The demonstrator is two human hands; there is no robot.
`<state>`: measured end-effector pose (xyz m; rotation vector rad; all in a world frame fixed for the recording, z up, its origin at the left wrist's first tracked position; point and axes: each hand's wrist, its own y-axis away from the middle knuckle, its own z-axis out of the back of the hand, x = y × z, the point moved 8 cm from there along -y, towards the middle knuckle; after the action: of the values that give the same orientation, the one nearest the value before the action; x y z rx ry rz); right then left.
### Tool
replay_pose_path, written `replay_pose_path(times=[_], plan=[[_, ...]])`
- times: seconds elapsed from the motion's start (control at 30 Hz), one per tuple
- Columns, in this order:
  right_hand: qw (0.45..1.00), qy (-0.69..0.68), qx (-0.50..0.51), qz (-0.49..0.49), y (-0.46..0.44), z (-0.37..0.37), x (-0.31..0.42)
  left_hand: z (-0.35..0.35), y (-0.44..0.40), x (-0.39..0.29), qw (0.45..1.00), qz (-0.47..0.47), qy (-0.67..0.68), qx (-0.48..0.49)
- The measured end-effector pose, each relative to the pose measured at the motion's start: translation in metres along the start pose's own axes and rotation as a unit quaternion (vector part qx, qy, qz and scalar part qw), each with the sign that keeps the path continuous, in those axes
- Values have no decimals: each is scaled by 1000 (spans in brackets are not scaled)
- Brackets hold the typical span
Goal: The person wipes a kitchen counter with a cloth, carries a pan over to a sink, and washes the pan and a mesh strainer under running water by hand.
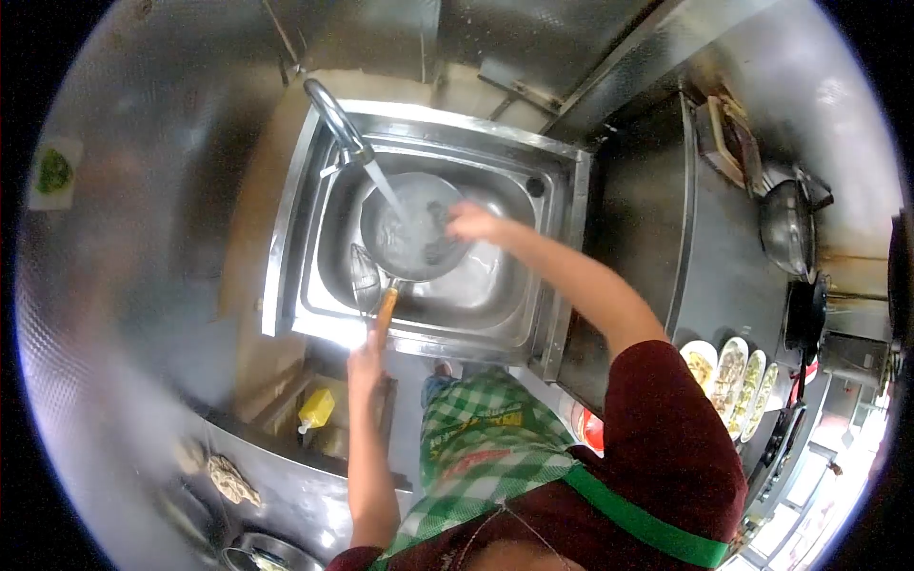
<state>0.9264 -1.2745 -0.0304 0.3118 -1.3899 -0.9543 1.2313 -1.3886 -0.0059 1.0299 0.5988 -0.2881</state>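
My left hand point(365, 366) is closed around the wooden handle point(387, 316) of a round metal pan point(381, 249). The pan is tilted over the sink point(514, 295), and cloudy water lies in it. Water from the running tap point(357, 147) pours into the pan. At the pan's right rim, my right hand point(473, 222) reaches inside, blurred by motion with its fingers drawn together. A dark grey mass point(438, 249) shows below those fingers; its kind is unclear. Left of the handle, a wire whisk point(365, 281) leans on the sink's near edge.
A steel counter point(633, 219) adjoins the sink on the right. Farther along are several oval dishes of food point(731, 376) and a wok point(787, 228). Below left are a yellow bottle point(317, 409), a crumpled cloth point(233, 481) and another pan point(271, 552).
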Motion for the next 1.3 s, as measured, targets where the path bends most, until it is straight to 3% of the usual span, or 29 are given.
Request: replay_pose_path(times=[0.03,0.07,0.1,0.13,0.17,0.2,0.27,0.37,0.4,0.43,0.47,0.5,0.53,0.57,0.6,0.67,0.73,0.77,0.87,0.9,0.93,1.0,1.03,1.1,1.13,1.2,1.27,1.3], plan=[[993,105,-31,32,23,31,17,6,11,-27,996,-72,-36,-29],[973,81,-152,155,32,64,14,12,24,-54,985,-141,-75,-65],[945,232,-205,103,75,88,44,15,17,-56,972,-182,-115,-96],[918,275,-275,83,76,115,27,16,15,-62,954,-222,-155,-128],[880,350,-321,-9,85,137,25,15,15,-73,957,-192,-190,-104],[849,343,-399,53,107,148,34,13,18,-88,966,-172,-175,-78],[858,339,-383,39,101,156,17,10,21,-110,981,-126,-146,-31],[887,315,-331,70,83,113,6,4,0,-98,959,-155,-233,-44],[883,281,-350,138,66,92,4,5,-3,-97,950,-161,-263,-52],[940,152,-289,96,57,65,17,5,-3,-98,953,-150,-255,-57],[936,77,-271,210,32,36,22,6,-5,-100,954,-138,-258,-58],[953,45,-216,208,16,11,39,4,-8,-97,974,-112,-195,-39],[971,-81,-158,162,8,-9,58,0,-13,-95,987,-90,-130,-20],[968,-203,-99,111,5,-27,72,-13,-17,-94,998,-57,8,30],[963,-230,-97,104,-1,-35,82,-29,-22,-95,986,-24,147,79],[950,-285,-91,93,-10,-47,99,-56,-43,-108,977,-32,149,146],[959,-147,-207,124,-4,-38,105,-85,-89,-105,954,-21,215,208],[952,-74,-264,139,0,-34,108,-90,-108,-109,958,-11,213,194],[894,92,-406,166,41,-35,78,-113,-140,-127,920,4,329,212],[955,19,-277,108,51,-39,70,-121,-152,-132,894,6,385,228],[987,-57,-141,43,66,-51,64,-131,-175,-128,931,-8,277,237],[964,-133,-165,159,46,-66,21,-149,-218,-110,968,-35,46,245],[945,-171,-176,217,43,-72,6,-146,-213,-103,975,57,125,174],[974,-204,-100,-3,56,-94,-33,-90,-174,-161,993,-75,86,31],[959,-244,-133,-53,73,-98,-44,-68,-160,-184,987,-142,64,-39],[930,-299,-184,-107,99,-100,-62,-29,-224,-188,958,-133,180,-179],[910,-333,-218,-117,116,-99,-76,-2,-300,-175,927,-121,325,-139],[939,-205,-268,-67,100,-98,-102,12,-277,-185,893,-115,416,-130]])
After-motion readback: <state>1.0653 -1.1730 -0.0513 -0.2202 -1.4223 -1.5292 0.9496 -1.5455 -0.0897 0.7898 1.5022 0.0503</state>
